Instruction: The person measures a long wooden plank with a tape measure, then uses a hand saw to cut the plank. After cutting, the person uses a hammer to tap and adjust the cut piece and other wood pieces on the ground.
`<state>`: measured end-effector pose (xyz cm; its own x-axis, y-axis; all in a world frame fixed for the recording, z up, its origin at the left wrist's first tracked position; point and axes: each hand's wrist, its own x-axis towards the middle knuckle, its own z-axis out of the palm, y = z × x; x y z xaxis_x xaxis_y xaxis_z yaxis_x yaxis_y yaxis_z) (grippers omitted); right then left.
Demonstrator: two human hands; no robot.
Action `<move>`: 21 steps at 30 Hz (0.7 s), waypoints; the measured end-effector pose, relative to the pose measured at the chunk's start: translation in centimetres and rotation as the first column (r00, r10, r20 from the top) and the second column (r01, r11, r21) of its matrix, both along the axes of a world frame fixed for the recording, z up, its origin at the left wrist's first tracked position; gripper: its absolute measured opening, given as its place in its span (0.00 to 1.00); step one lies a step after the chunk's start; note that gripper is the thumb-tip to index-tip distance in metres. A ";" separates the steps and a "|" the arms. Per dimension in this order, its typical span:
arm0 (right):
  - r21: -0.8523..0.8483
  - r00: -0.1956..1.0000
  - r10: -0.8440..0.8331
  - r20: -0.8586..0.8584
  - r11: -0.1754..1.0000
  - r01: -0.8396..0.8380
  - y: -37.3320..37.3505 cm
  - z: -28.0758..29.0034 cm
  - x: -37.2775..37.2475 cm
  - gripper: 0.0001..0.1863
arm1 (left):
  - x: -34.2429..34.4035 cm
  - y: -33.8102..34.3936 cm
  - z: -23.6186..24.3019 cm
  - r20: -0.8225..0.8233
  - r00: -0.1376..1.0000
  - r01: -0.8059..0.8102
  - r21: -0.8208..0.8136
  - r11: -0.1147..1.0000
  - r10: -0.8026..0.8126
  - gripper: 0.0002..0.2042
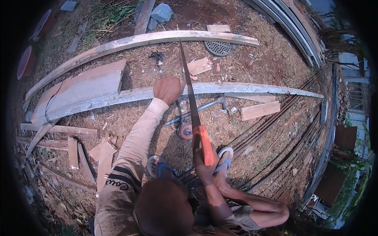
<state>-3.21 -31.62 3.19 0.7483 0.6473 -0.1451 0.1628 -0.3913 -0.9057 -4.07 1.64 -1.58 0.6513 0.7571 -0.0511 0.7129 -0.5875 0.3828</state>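
We hold the hand saw [193,114] by its orange handle, the right hand [204,167] wrapped tightly around the grip with all fingers closed on it, near our body and just above the sandalled feet [224,157]. The blade runs away from us and crosses the near plank [220,89], a long weathered board lying left to right on the chip-strewn ground [271,63]; the blade tip reaches toward the far plank [157,38]. The left hand [168,89] rests on the near plank just left of the blade, fingers curled down over the wood and pressing it, close beside the cut line. We judge the step to be a crosscut through the near plank. To do it well, we keep the left hand firm on the board but clear of the teeth, since it sits very near the blade. We keep the blade square to the plank and in line with the forearm, letting long even strokes do the work rather than force. We watch that the unsupported right length of the plank does not sag and pinch the blade. A hammer [204,106] and a tape measure [185,130] lie on the ground between the plank and our feet, near the saw's path, and should stay clear of the stroke
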 end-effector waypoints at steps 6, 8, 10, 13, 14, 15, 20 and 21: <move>-0.065 0.991 0.075 0.108 0.996 -0.068 -0.3 4.2 -1.4 0.17 | 0.1 1.4 -0.5 0.029 0.999 -0.032 -0.048 0.998 0.033 0.25; 0.012 0.865 0.160 0.476 0.982 -0.188 -4.2 9.1 -2.9 0.25 | 0.3 1.2 -0.8 0.028 0.999 -0.027 -0.056 0.998 0.029 0.25; -0.067 0.930 0.183 0.320 0.983 -0.170 -4.3 10.1 -2.7 0.23 | 0.2 0.3 -0.8 -0.013 1.000 -0.024 -0.081 0.996 0.023 0.24; -0.003 0.999 0.039 -0.019 0.999 -0.039 3.0 4.4 0.6 0.11 | 0.4 -0.1 -0.5 -0.035 0.999 -0.004 -0.056 0.998 0.002 0.23; 0.139 0.999 0.034 -0.015 0.990 -0.031 6.6 1.9 1.9 0.08 | 0.4 0.0 -0.3 -0.034 0.999 0.010 -0.052 0.999 -0.012 0.23; 0.141 0.999 0.034 -0.015 0.990 -0.032 6.9 1.0 2.1 0.09 | 0.5 0.2 -0.2 -0.028 0.999 0.016 -0.053 0.998 -0.017 0.23; -0.050 0.905 0.158 0.394 0.987 -0.150 -2.8 6.8 -1.6 0.21 | 0.8 1.4 -0.5 -0.020 0.999 -0.031 -0.041 0.999 0.030 0.24; -0.072 0.850 0.188 0.492 0.982 -0.176 -4.5 8.9 -2.3 0.21 | 0.8 1.1 -0.6 -0.019 0.999 -0.029 -0.030 0.999 0.028 0.24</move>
<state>-5.48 -36.10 12.10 0.5939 0.7802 0.1962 0.6573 -0.3300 -0.6776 -3.29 2.70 -2.20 0.6281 0.7733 -0.0860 0.7363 -0.5550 0.3869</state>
